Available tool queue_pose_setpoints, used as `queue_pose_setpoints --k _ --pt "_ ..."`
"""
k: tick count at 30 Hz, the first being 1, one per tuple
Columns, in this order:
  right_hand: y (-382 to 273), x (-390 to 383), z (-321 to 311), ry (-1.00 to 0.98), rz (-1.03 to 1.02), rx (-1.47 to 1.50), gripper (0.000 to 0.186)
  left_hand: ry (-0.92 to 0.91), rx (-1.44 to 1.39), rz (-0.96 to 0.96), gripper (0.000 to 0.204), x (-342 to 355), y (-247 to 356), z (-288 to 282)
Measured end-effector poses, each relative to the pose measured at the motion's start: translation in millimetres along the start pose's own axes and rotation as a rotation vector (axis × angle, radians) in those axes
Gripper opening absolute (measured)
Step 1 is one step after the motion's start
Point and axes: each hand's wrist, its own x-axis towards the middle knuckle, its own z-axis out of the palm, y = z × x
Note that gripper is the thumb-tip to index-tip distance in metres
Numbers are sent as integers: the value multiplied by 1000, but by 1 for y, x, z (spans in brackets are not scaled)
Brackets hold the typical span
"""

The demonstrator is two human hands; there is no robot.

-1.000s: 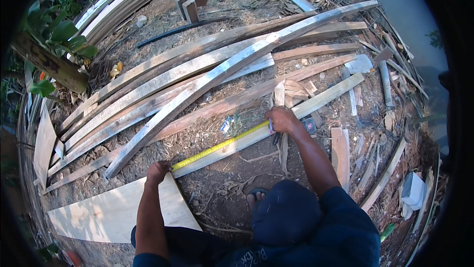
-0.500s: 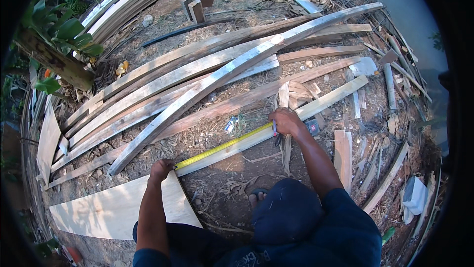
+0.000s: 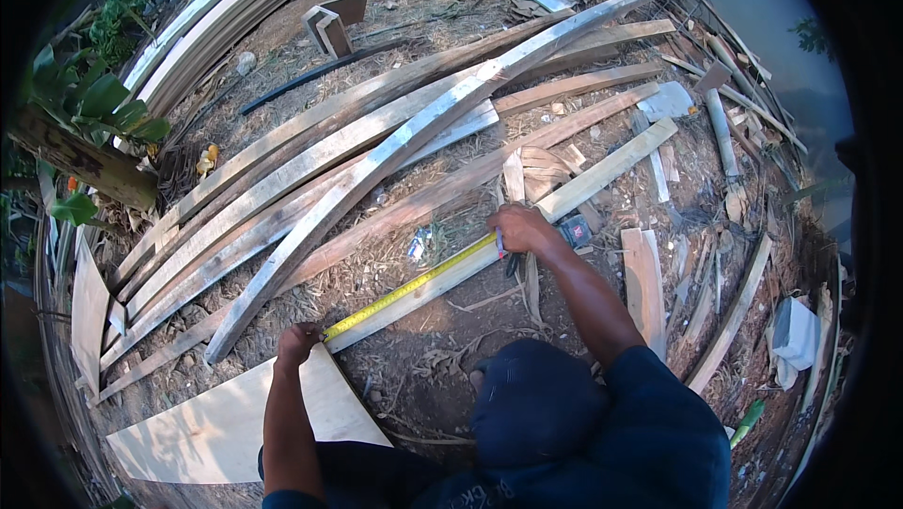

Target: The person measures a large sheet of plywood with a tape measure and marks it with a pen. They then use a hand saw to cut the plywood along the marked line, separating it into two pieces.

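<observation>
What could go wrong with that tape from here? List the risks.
1. The left hand alone secures one end of the tape; a slip could shift the measurement.
2. The tape runs along the far edge of the board, so it might slide off.

Leans forward with a bowed head (image 3: 536, 403) between spread arms. Reaches nearly straight ahead with the left forearm (image 3: 290, 424), curling the left hand (image 3: 298, 343) in tightly at its end. Slants the right forearm (image 3: 594, 297) forward and inward, placing the right hand (image 3: 519, 229) farther out, back upward, fingers bent. Has both hands well apart.
</observation>
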Motion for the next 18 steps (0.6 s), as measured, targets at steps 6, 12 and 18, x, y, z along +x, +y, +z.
queue_pose_setpoints --k 6,12,18 --pt "-6 2 -1 -50 34 -18 19 33 -62 66 19 -5 3 -1" --pt "-12 1 -3 -30 99 -39 19 23 -34 76 18 -4 3 -2" --pt "-16 -2 -7 -2 111 -32 19 37 -72 70 20 -7 5 -4"
